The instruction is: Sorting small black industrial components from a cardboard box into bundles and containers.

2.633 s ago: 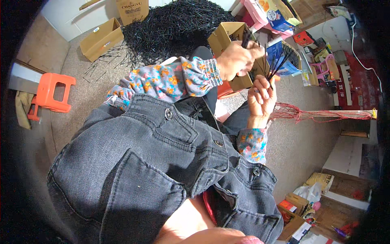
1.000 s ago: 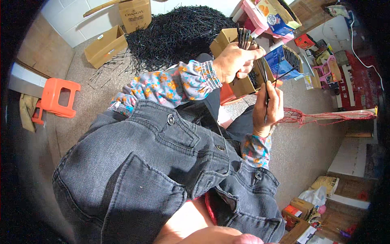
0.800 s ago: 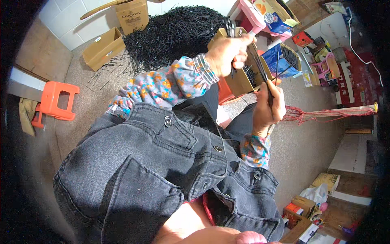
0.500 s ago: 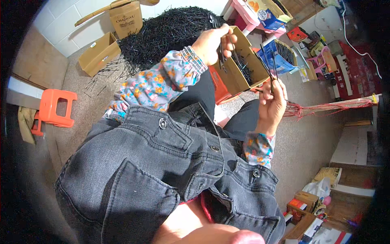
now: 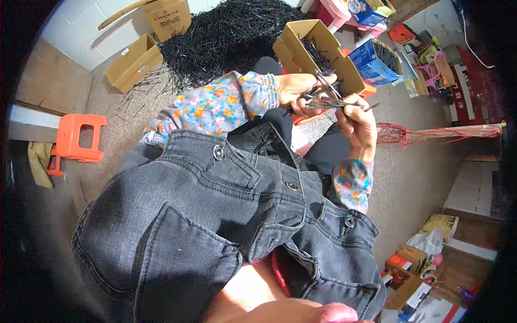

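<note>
My left hand (image 5: 296, 89) is closed around several thin black sticks (image 5: 325, 101), which fan out between my two hands. My right hand (image 5: 362, 123) pinches sticks of the same sort, its thumb and fingers close to the left hand's fingertips. What the sticks are made of does not show. Just beyond the hands stands an open tan cardboard box (image 5: 288, 51) with loose black sticks inside. A large tangled heap of black sticks (image 5: 226, 40) lies on the floor past my left forearm.
At the left are an orange plastic stool (image 5: 65, 139) and an open cardboard box (image 5: 129, 65). A blue box (image 5: 371, 64) with dark sticks stands beyond my right hand. Red strings (image 5: 412, 133) hang along a wooden bar at the right.
My left hand has come down and right, away from the heap, toward my right hand. The sticks in my right hand have tipped from upright to nearly level, and the two bunches now cross.
</note>
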`<state>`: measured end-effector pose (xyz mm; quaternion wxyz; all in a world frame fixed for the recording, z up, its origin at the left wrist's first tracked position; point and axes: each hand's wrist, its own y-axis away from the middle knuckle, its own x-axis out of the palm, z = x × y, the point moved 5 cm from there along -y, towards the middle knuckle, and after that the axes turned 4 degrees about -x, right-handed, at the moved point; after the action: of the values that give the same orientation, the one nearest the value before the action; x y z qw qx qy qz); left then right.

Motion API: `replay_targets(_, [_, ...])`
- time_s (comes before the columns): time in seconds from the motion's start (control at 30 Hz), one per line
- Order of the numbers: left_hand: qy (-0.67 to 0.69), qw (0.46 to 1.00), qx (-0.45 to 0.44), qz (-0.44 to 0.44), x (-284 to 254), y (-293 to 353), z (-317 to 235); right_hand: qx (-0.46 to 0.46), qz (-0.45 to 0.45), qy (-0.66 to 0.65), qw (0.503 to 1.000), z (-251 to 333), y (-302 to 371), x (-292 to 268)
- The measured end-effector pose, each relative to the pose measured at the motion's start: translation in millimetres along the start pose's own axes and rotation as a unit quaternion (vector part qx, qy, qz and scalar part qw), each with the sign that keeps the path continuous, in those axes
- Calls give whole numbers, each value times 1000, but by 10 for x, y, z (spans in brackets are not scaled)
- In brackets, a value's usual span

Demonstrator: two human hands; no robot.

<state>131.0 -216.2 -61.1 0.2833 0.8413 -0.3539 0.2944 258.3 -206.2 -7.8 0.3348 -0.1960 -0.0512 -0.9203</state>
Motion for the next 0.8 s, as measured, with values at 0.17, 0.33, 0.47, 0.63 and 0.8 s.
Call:
replay_targets(0.17, [37,977,-39,206,149,11,80,42,-12,23,999,-146,-32,-172])
replay_targets(0.33, [15,990,-56,131,161,31,153,72,-48,63,994,-232,-64,-233])
replay_targets(0.47, [34,994,-56,86,41,-34,194,-22,-127,21,991,-239,-82,-456])
replay_targets(0.63, [13,999,-6,40,-106,1,115,-101,-126,-131,978,-327,-109,-937])
replay_targets(0.8, [89,992,19,-83,-264,-61,136,-69,-133,-175,973,-280,-108,-759])
